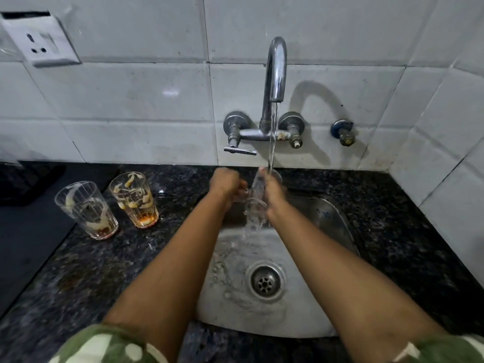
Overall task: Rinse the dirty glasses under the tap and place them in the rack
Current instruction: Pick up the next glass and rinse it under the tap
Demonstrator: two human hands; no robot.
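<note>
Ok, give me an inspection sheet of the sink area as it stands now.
Surface: dark speckled granite counter, wet-looking patches near the sink.
Job's things: tap running; one clear glass held tilted under the stream; two dirty glasses upright on the counter to the left, apart, brown dregs inside. Rack: not in view.
Clutter: nothing seen.
Hands: right hand grips the glass; left hand, fingers curled, at the glass, contact blurred.
Cables: nothing seen.
Surroundings: white tiled wall, wall socket, spare valve, dark mat on the far left.
</note>
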